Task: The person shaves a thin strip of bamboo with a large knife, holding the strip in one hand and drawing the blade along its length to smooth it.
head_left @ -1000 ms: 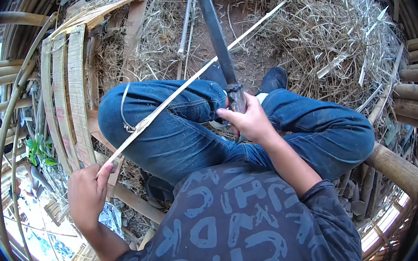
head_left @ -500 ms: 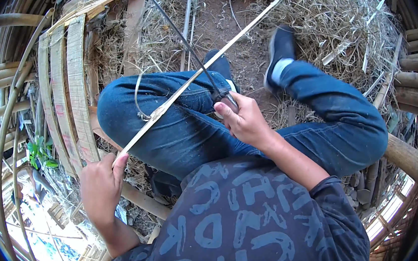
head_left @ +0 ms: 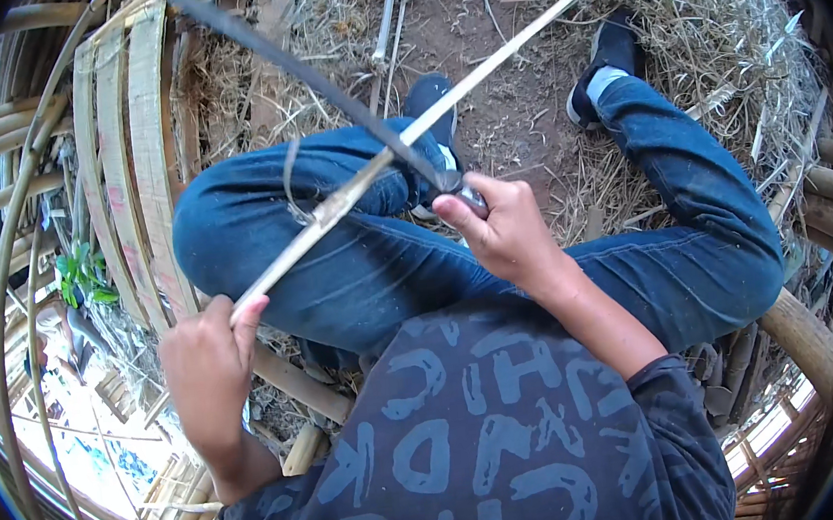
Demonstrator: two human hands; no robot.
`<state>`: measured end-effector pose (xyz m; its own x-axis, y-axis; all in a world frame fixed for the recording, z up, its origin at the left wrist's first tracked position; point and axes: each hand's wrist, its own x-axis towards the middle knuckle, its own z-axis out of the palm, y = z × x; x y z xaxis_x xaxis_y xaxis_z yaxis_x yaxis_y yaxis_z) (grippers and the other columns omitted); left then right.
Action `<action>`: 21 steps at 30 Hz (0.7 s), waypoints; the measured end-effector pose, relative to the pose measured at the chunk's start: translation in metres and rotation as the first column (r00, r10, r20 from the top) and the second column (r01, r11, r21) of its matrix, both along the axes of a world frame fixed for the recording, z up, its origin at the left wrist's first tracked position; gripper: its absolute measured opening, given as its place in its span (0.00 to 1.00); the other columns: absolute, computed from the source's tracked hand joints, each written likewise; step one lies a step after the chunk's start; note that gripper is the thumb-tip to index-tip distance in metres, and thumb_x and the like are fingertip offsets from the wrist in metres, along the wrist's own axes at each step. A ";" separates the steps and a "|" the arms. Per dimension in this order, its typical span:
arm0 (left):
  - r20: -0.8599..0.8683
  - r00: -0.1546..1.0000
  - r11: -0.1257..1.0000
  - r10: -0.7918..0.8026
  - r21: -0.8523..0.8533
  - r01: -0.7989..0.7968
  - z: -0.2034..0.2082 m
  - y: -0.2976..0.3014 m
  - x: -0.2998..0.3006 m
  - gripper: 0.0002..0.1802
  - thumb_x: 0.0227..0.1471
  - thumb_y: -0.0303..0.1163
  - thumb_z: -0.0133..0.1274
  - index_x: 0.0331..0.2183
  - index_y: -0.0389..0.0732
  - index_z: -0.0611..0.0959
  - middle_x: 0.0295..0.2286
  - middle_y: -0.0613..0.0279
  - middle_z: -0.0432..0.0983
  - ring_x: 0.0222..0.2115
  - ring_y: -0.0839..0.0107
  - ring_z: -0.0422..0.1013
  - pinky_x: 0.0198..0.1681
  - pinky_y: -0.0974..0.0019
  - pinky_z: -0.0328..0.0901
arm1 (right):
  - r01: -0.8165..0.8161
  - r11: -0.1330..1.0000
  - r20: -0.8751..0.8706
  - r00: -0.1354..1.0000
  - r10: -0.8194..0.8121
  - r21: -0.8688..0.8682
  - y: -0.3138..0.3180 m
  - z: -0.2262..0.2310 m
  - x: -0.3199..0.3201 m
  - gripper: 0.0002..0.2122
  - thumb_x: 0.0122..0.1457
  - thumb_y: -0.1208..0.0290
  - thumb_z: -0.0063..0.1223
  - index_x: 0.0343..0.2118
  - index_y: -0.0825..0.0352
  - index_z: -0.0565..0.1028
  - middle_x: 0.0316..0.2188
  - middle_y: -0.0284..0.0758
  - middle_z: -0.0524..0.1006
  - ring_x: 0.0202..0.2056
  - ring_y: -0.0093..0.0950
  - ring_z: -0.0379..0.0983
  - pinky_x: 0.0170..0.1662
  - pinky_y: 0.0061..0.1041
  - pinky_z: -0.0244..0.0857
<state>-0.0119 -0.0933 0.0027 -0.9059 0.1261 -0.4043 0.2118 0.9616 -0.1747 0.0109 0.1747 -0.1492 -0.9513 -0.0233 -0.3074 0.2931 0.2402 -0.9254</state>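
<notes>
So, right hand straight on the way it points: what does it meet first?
Likely the pale strip, up and to the left of the right hand; depth is unclear, so it might pass over or under.

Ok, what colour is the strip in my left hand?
Strip: mostly pale yellow, best in the head view.

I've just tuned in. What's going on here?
A seated person has a pale strip in the left hand, held by its near end; it runs over the left thigh and out ahead. The right hand grips a long knife by the handle. The blade crosses the strip in this view, though I can't tell whether they touch. Wooden slats stand to the left, and straw covers much of the ground ahead.
</notes>
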 end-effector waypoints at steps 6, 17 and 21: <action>0.040 0.999 0.992 -0.014 -0.121 0.019 -0.002 0.009 -0.001 0.28 0.58 0.50 0.47 0.20 0.34 0.74 0.15 0.44 0.70 0.20 0.45 0.69 0.24 0.48 0.60 | -0.052 0.988 -0.017 0.998 0.056 0.145 0.000 -0.024 0.001 0.25 0.55 0.50 0.58 0.20 0.73 0.71 0.15 0.50 0.72 0.23 0.51 0.72 0.24 0.39 0.64; 0.137 0.990 0.973 0.043 0.219 -0.072 -0.015 -0.015 -0.004 0.30 0.59 0.46 0.48 0.15 0.33 0.74 0.14 0.42 0.67 0.18 0.42 0.67 0.23 0.47 0.58 | -0.011 0.994 -0.093 0.995 0.022 0.110 -0.007 -0.019 -0.006 0.23 0.55 0.50 0.58 0.21 0.70 0.73 0.14 0.47 0.73 0.21 0.47 0.74 0.23 0.37 0.65; 0.142 0.975 0.955 0.170 0.218 -0.199 -0.020 -0.010 0.004 0.30 0.59 0.44 0.48 0.14 0.31 0.75 0.13 0.41 0.66 0.18 0.41 0.66 0.23 0.48 0.57 | -0.048 0.994 0.025 0.999 0.046 0.094 -0.002 -0.008 -0.013 0.23 0.54 0.50 0.59 0.22 0.71 0.75 0.14 0.47 0.73 0.20 0.47 0.74 0.24 0.37 0.65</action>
<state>-0.0082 -0.1038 -0.0169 -0.8686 0.0637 -0.4915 0.0328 0.9969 0.0713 -0.0018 0.1724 -0.1577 -0.9425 -0.0379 -0.3320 0.3002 0.3403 -0.8911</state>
